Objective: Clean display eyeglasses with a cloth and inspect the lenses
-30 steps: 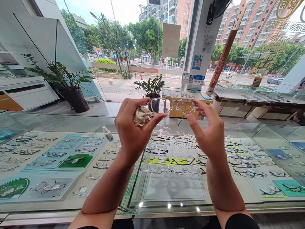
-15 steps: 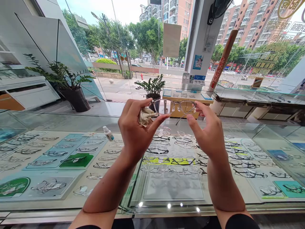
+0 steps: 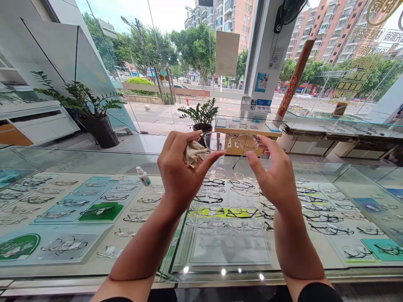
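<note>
A pair of clear-lensed eyeglasses [image 3: 233,138] with a thin frame is held up above the glass counter, lenses facing me. My left hand [image 3: 181,167] is closed on the left rim, its thumb under the lens, with a crumpled pale cloth [image 3: 194,154] tucked in the palm. At the other side, my right hand [image 3: 275,172] grips the right end of the frame between thumb and fingers. One temple arm slants down behind the right lens. Below the hands, rows of eyeglass frames [image 3: 244,212] lie inside the display case.
A small white spray bottle [image 3: 143,176] stands on the glass counter [image 3: 229,247] left of my hands. Potted plants [image 3: 100,130] stand beyond, near the glass front. A low display table [image 3: 267,133] with more eyewear is at the back.
The eyeglasses have tilted very slightly, and the reflection in the left lens has faded. Both hands keep their hold almost unmoved.
</note>
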Demonstrator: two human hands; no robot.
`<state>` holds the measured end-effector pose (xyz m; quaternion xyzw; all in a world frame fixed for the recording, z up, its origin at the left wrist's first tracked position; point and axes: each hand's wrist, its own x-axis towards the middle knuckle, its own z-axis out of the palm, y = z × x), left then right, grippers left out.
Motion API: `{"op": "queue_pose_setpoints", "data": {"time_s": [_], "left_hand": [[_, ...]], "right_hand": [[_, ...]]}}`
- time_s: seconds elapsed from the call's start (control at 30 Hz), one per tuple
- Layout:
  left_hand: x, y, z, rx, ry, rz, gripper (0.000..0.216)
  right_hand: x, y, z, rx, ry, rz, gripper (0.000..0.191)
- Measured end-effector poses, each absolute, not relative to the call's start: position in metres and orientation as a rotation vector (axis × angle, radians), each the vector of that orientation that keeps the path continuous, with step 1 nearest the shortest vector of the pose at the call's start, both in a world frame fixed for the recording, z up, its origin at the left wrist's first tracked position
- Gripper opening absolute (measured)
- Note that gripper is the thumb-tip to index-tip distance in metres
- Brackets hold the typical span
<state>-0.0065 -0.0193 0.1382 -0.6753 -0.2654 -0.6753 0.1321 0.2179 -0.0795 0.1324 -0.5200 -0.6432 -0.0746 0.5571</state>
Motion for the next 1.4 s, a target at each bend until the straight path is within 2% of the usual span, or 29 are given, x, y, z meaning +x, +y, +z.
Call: {"op": "queue_pose_setpoints", "data": {"time_s": [1.4], "left_hand": [[-0.017,-0.011,0.140,-2.191,-0.893,-1.996,0.048]], "right_hand": [[0.219,-0.085,0.137,-1.114,-1.452,-0.326,0.048]]}}
